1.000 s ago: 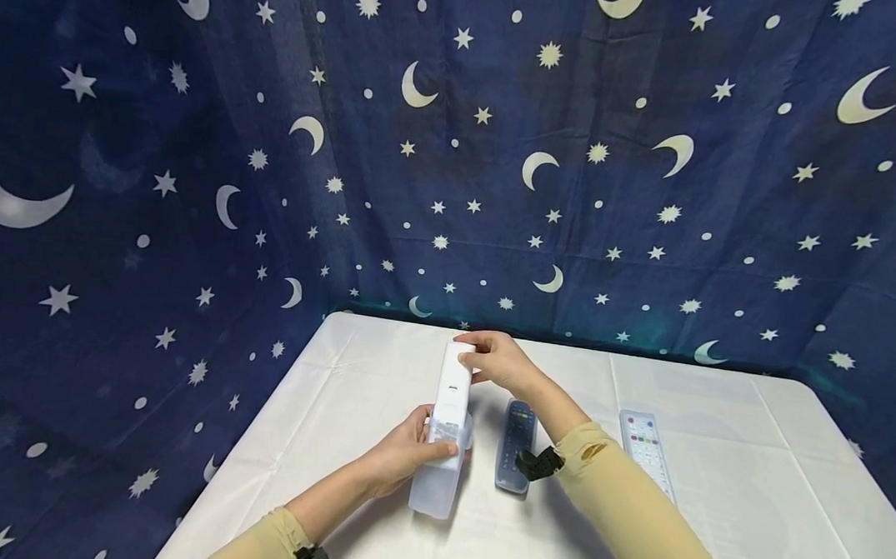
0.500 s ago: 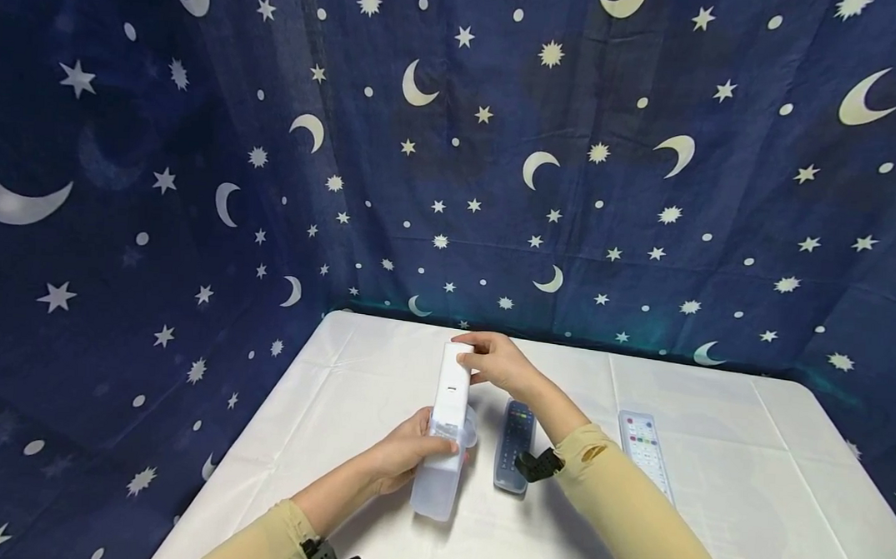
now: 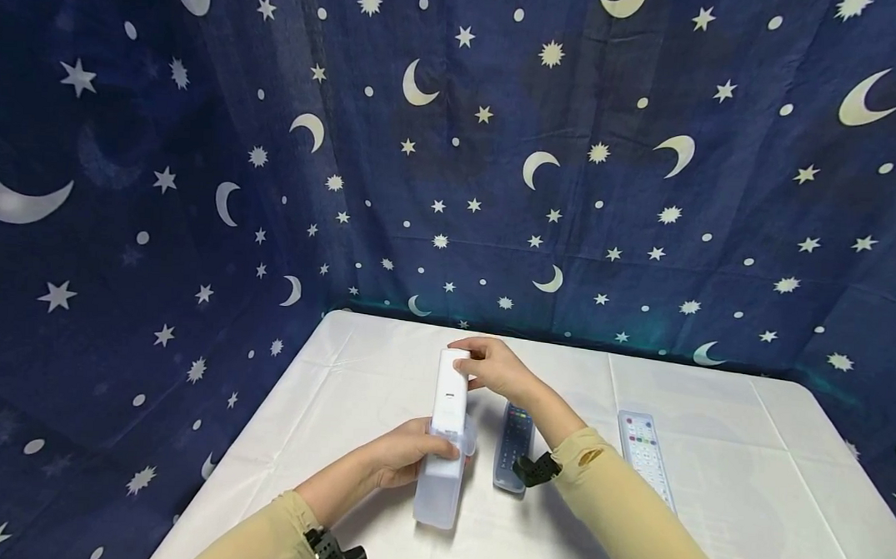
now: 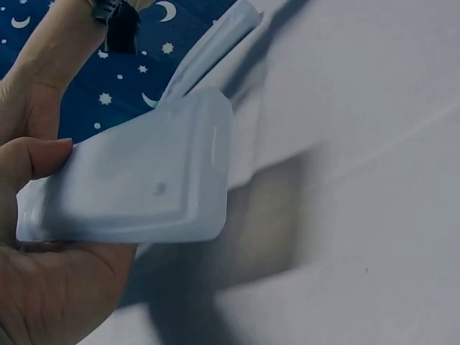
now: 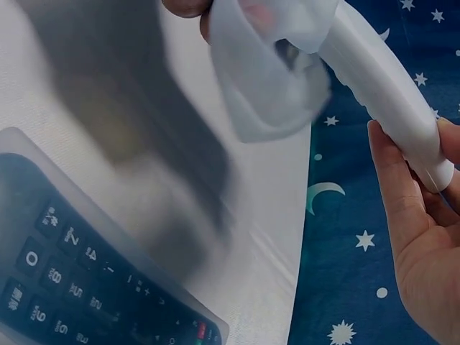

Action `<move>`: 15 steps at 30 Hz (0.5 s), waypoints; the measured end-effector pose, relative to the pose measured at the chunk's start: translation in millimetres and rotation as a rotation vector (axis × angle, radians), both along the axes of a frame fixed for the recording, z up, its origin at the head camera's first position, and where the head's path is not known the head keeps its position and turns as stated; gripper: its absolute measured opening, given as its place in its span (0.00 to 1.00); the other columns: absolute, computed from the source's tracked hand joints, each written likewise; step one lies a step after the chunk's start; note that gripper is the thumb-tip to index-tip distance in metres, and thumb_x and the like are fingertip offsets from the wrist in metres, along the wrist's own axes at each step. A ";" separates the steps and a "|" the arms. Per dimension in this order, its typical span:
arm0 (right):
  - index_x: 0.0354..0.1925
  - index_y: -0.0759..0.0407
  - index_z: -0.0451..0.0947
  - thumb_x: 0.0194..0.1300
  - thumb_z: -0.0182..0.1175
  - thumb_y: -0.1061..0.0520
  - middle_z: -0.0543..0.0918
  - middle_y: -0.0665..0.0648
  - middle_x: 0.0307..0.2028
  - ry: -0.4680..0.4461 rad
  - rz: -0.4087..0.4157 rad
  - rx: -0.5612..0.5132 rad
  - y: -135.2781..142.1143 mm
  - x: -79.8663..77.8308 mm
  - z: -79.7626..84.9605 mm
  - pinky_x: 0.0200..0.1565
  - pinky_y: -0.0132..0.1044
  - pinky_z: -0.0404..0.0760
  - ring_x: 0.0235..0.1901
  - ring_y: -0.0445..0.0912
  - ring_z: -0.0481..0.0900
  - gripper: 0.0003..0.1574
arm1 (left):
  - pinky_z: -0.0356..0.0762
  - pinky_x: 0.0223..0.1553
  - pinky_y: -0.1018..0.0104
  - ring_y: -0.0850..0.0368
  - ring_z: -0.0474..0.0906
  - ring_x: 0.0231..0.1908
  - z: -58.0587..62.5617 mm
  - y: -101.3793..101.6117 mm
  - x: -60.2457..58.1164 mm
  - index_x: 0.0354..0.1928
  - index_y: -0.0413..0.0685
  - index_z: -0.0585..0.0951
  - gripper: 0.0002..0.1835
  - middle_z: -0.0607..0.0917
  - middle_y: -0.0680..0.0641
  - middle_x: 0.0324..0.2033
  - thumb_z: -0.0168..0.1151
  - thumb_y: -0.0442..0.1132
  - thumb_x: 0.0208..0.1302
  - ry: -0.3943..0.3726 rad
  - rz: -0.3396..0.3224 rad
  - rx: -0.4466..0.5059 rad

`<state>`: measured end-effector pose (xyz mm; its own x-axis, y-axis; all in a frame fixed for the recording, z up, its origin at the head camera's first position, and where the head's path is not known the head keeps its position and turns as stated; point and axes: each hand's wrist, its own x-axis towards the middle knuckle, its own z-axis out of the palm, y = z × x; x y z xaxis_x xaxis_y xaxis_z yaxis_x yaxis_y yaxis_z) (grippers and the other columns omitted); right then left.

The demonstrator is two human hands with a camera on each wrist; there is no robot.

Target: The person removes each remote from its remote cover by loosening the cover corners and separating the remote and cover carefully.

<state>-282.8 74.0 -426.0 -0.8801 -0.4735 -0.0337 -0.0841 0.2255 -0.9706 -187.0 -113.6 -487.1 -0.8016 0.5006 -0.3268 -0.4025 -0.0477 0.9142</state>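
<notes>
A white remote control (image 3: 451, 392), its back toward me, stands partly inside a translucent silicone cover (image 3: 436, 502). My left hand (image 3: 404, 454) grips the cover around its middle, thumb across the front. At the remote's far end, my right hand (image 3: 495, 370) pinches the bare part between thumb and fingers. A loose flap of the cover hangs open on the right side, seen larger in the right wrist view as a soft cover flap (image 5: 266, 86). The left wrist view shows the closed lower end of the cover (image 4: 154, 172). Both are held above the table.
A dark remote (image 3: 513, 453) in a clear cover lies just right of the held one, partly under my right wrist. Farther right lies a white remote (image 3: 646, 455) with coloured buttons. The white-covered table (image 3: 369, 368) ends at a starry blue curtain (image 3: 497, 190).
Both hands have shifted slightly toward me, with the white remote and its cover between them. Both grips stay the same, and the two remotes on the table have not moved.
</notes>
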 end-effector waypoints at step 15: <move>0.63 0.65 0.77 0.72 0.61 0.63 0.81 0.64 0.51 -0.022 -0.030 -0.030 5.5 -1.6 -3.8 0.44 0.46 0.87 0.45 0.50 0.82 0.23 | 0.78 0.46 0.57 0.43 0.81 0.51 -3.9 0.8 3.1 0.73 0.41 0.57 0.43 0.79 0.37 0.54 0.64 0.30 0.57 -0.009 0.090 0.053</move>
<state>-284.4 79.5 -429.9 -0.8930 -0.4484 -0.0393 -0.0565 0.1984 -0.9785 -183.9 -112.8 -491.0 -0.8411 0.4436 -0.3095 -0.4028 -0.1320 0.9057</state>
